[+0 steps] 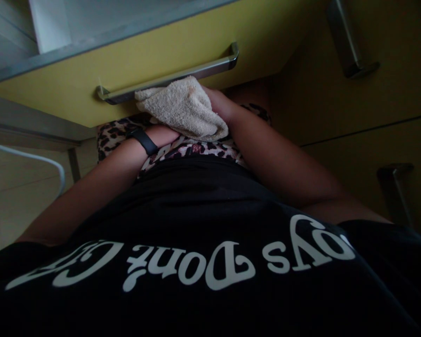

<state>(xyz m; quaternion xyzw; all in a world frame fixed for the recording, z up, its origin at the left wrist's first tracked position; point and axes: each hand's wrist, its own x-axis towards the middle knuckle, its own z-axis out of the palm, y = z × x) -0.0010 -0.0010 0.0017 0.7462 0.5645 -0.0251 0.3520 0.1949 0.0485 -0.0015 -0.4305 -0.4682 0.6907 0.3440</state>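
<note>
A beige terry cloth (185, 110) is bunched up between my two hands, just in front of the metal drawer handle (182, 77). My right hand (219, 104) grips it from the right side; the fingers are tucked behind the folds. From the left, my left hand (168, 134), with a black band on the wrist, reaches in under the cloth and holds it from below. The cloth hides most of its fingers. The yellow drawer front (126, 75) that carries the handle is pulled out over my lap, and the cloth overlaps the handle's lower edge.
Yellow cabinet fronts with metal handles (352, 47) stand close on the right. A white divider (51, 25) shows inside the open drawer. At the left, a white cable (52, 161) curves above the tiled floor (7, 206).
</note>
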